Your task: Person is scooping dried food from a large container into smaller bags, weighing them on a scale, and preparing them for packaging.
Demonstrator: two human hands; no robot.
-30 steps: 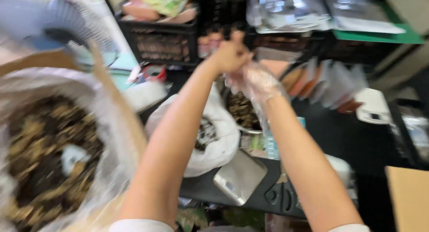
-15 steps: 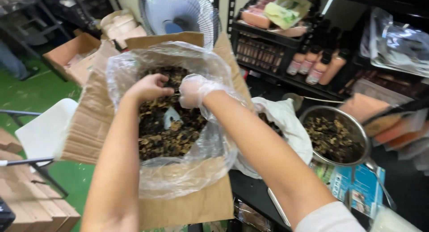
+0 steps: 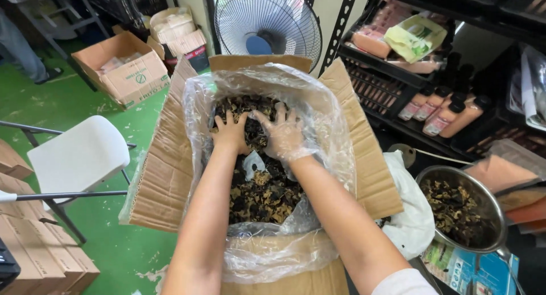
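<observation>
A: Where are the hands now?

B: Both have gone down into the box [image 3: 170, 175], palms on the dried fungus [image 3: 261, 192] inside its plastic liner [image 3: 330, 119]. Half a second ago they were pinched together above it.

A: And the fingers?

B: Spread flat on both the bare left hand [image 3: 230, 133] and the gloved right hand [image 3: 284, 134], gripping nothing yet. More fungus lies in the metal bowl [image 3: 463, 212] to the right.

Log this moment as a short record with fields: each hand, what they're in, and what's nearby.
left hand: bare, fingers spread, pressed on dried dark mushrooms
right hand: in a clear plastic glove, fingers spread, on the same mushrooms
container: clear plastic liner bag inside an open cardboard box
nearby: metal bowl of mushrooms, fan, white chair
</observation>
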